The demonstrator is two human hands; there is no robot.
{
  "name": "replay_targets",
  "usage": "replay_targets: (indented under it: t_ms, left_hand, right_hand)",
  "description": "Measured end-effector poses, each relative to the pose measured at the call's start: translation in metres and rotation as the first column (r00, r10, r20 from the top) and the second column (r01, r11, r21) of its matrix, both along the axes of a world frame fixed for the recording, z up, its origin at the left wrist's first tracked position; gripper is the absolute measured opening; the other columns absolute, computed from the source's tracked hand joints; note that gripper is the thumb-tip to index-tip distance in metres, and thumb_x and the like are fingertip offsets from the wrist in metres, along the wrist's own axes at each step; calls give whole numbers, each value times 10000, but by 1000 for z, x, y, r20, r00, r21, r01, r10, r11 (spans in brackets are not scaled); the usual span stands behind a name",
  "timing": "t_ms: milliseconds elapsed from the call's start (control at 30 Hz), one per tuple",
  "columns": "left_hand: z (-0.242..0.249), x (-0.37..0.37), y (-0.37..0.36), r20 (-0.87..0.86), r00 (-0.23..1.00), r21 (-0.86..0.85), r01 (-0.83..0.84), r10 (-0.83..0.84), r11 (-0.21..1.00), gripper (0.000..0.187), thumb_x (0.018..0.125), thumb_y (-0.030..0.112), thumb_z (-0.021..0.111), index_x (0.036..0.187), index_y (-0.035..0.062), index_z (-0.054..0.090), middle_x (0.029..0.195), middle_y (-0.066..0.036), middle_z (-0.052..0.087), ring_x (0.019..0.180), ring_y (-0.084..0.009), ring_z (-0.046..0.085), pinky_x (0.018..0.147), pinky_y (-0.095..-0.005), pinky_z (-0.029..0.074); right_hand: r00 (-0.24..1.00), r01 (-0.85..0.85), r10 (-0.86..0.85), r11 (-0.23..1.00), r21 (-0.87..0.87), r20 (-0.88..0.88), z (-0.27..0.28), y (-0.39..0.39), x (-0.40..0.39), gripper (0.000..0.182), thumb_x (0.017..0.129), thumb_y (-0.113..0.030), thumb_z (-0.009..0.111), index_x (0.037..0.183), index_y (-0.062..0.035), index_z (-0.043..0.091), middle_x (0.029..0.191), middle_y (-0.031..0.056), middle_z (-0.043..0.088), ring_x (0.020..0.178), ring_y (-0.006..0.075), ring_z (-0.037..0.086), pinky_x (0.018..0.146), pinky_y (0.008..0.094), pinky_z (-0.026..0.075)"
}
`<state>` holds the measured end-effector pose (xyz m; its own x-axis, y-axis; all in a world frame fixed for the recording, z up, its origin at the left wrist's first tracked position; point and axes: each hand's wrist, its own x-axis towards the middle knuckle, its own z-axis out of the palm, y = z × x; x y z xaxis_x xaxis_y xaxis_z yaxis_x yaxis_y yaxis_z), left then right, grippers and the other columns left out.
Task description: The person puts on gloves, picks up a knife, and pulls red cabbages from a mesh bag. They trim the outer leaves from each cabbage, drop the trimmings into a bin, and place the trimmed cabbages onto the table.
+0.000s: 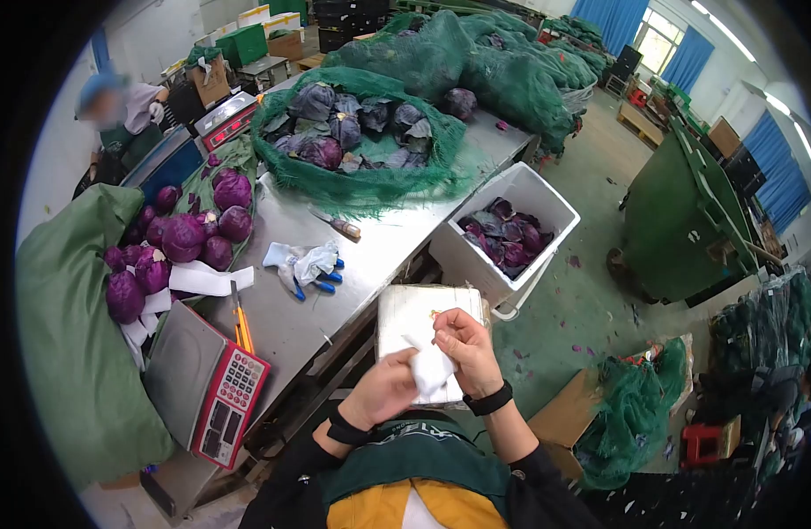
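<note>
This was a vegetable workroom, as the scales (234, 392), cabbages (183, 238), net sacks (414, 57), metal bench (285, 219) and big wheeled bin (688, 220) showed.

- Two bare hands, the left hand (377, 390) and the right hand (472, 354), just beside the metal table (388, 245); one white piece (435, 370) between them.
- Two scales on the table: a near scale (232, 401) and a far scale (229, 122).
- Two handled tools on the table: one yellow (241, 328), one brown (345, 228).
- At least ten peeled cabbages (183, 238) on the table, overlapping.
- One opened net (370, 196) on the table.
- One foam box (463, 264) beside the table.
- One wheeled bin (688, 220), well apart from the table.
</note>
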<state>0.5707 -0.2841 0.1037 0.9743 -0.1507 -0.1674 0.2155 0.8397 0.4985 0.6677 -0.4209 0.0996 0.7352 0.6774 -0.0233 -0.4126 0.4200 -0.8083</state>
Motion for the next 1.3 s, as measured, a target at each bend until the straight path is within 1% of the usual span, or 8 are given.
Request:
replay_targets:
  t_ms: [167,433,500,600,833,1100,1200,1300]
  left_hand:
    - [-20,-10,5,144,924,-120,372,-354,921,299,788,28,550,1086,3,563,973,-111,617,828,-240,600,780,-363,468]
    - [22,2,6,-17,968,63,-249,251,966,362,975,342,443,1114,28,558,1054,-58,616,974,-154,592,905,-338,461]
    - [1,0,10,152,968,-15,-200,200,980,404,978,360,418,1174,26,531,1132,-74,595,1059,-177,571,959,-355,435]
    - [11,-1,-3,-95,990,-150,-114,101,982,441,982,346,408,1287,30,445,1301,-100,500,1210,-230,475,1064,-435,336]
    - [-20,-4,-7,-37,992,18,125,-125,992,403,965,294,459,1299,69,445,1307,-63,499,1226,-240,452,1055,-522,317]
    - [7,-3,3,35,981,-208,192,-189,959,540,917,368,525,1346,63,400,1336,-109,474,1241,-288,445,1069,-542,283]
    - [3,-10,-9,213,865,-185,492,-454,851,574,879,337,600,1348,73,401,1220,-135,564,1132,-336,531,983,-573,350]
    - [2,-3,7,287,870,-123,449,-402,885,518,902,319,574,1331,74,416,1203,-145,569,1085,-351,558,866,-544,455]
  right_hand:
    - [985,-152,158,985,78,-71,11,8,-14,131,874,-65,604,988,-38,544,867,-1,589,759,58,566,679,202,469]
    - [977,-214,214,977,-16,-4,49,1,-13,178,919,-176,581,1009,-23,562,914,-2,583,815,52,542,713,191,435]
    - [994,-69,74,996,-61,76,43,1,-10,159,917,-153,579,1008,-24,562,867,-16,575,754,31,529,654,174,429]
    - [986,97,-84,992,-85,146,46,2,-6,127,917,-119,570,1003,-25,560,824,-28,562,695,18,513,611,165,422]
    - [999,35,-35,999,9,-6,42,2,-3,121,934,-118,543,1011,-26,553,798,-26,558,669,28,515,606,174,427]
    - [981,100,-79,989,-112,175,30,2,-5,148,925,-149,566,1014,-31,556,855,-19,560,753,33,517,678,181,427]
    - [971,-177,196,975,-137,137,35,12,-14,103,902,-117,591,978,-48,579,887,-33,561,792,37,519,717,192,428]
    - [952,-12,81,974,-227,296,42,6,-11,118,914,-130,578,983,-35,568,843,-24,561,780,45,514,701,196,433]
